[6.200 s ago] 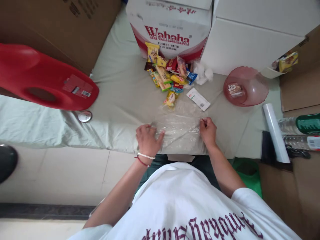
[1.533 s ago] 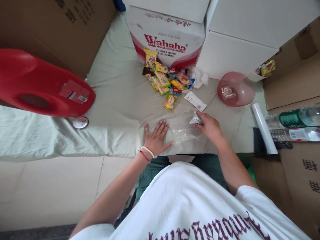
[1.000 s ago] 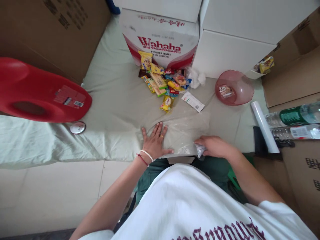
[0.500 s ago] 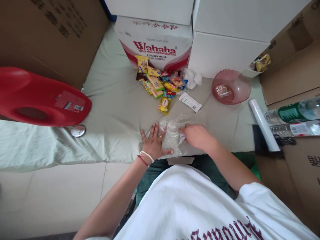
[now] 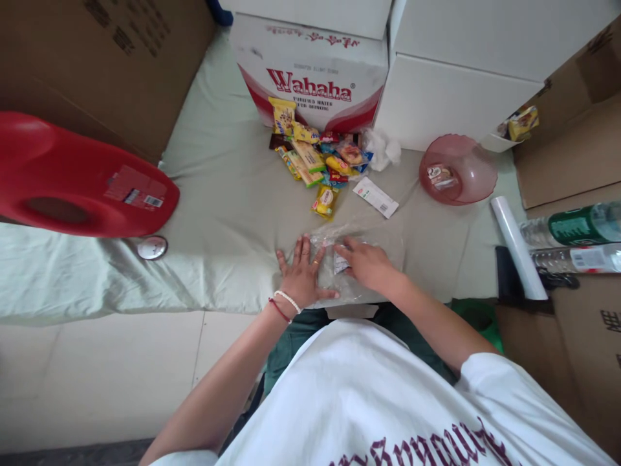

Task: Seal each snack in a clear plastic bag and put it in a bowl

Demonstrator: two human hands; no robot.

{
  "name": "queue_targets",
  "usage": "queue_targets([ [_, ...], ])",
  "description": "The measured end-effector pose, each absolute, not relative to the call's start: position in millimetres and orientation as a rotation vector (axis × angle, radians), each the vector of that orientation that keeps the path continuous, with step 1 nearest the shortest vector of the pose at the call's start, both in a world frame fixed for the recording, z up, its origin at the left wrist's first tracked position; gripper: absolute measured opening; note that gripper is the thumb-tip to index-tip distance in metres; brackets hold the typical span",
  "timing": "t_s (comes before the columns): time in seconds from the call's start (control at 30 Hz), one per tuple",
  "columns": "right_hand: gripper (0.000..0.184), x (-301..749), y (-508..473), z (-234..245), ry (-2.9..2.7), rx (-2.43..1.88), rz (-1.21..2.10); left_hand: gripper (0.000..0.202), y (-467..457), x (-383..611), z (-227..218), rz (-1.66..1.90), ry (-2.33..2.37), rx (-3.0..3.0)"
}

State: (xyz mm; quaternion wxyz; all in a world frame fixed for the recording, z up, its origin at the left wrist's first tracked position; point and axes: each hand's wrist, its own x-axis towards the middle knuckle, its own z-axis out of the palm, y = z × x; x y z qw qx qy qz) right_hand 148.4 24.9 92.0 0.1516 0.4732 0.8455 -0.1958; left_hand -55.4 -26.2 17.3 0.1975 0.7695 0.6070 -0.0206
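A sheet of clear plastic film lies on the cloth-covered table at its near edge. My left hand lies flat on the film's left end, fingers spread, a ring on one finger. My right hand sits on the middle of the film, its fingers curled round a small silvery packet that it presses down close to my left hand. A pile of bright snack packets lies farther back. A white sachet lies to the pile's right.
A red plastic stool lies at the left. Behind the snacks stand a Wahaha carton and white boxes. A pink bowl, a film roll and bottles are at the right.
My right hand picked up a silvery packet near the white sachet, swung to the table's near edge, then carried it left over the film to my left hand, which stayed flat.
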Motion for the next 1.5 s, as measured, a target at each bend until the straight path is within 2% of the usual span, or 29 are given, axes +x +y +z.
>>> queue_targets([
  [0.07, 0.063, 169, 14, 84, 2.511, 1.447, -0.611, 0.116, -29, -63, 12, 0.097, 1.697, 2.14],
  [0.17, 0.064, 206, -10, 73, 2.753, 1.438, -0.697, 0.076, -27, -78, 3, 0.325, 1.694, 2.075],
  [0.23, 0.062, 228, -27, 63, 2.929, 1.332, -0.701, 0.063, -23, -89, -1, 0.435, 1.703, 2.039],
  [0.37, 0.026, 248, -46, 46, 3.082, 1.442, -0.652, 0.067, -14, -103, 7, 0.529, 1.626, 2.245],
  [0.47, 0.026, 246, -41, 47, 3.121, 1.608, -0.776, 0.08, -15, -106, 20, 0.442, 1.368, 2.493],
  [0.53, 0.025, 242, -31, 51, 3.094, 1.673, -0.937, 0.073, -18, -106, 24, 0.395, 1.259, 2.539],
  [0.67, 0.026, 238, -1, 52, 2.907, 1.793, -1.155, 0.018, -14, -99, 13, 0.522, 1.399, 2.385],
  [0.77, 0.023, 244, 23, 46, 2.649, 1.907, -1.122, 0.032, -1, -91, -3, 0.694, 1.717, 2.091],
  [0.87, 0.022, 254, 43, 46, 2.435, 1.976, -0.88, 0.021, 12, -83, -13, 0.839, 2.024, 1.821],
  [0.9, 0.023, 256, 49, 48, 2.434, 1.993, -0.771, 0.023, 14, -81, -13, 0.89, 2.101, 1.769],
  [0.97, 0.03, 255, 61, 55, 2.544, 1.989, -0.57, 0.04, 14, -81, -8, 0.987, 2.222, 1.714],
  [1.03, 0.048, 247, 75, 61, 2.732, 1.88, -0.444, 0.047, 5, -81, 3, 1.049, 2.315, 1.689],
  [1.1, 0.065, 231, 90, 61, 2.906, 1.67, -0.41, 0.04, -12, -78, 16, 1.126, 2.413, 1.694],
  [1.17, 0.064, 212, 105, 56, 3.003, 1.478, -0.457, 0.025, -31, -70, 27, 1.177, 2.383, 1.837],
  [1.23, 0.046, 195, 119, 50, 3.031, 1.366, -0.548, 0.022, -47, -55, 34, 1.067, 2.074, 2.136],
  [1.33, 0.021, 178, 136, 47, 2.968, 1.362, -0.731, 0.04, -52, -28, 35, 0.688, 1.613, 2.379],
  [1.4, 0.025, 174, 141, 50, 2.835, 1.461, -0.859, 0.049, -44, -13, 33, 0.488, 1.581, 2.378],
  [1.5, 0.038, 170, 135, 59, 2.61, 1.685, -1.012, 0.052, -30, -3, 31, 0.339, 1.642, 2.345],
])
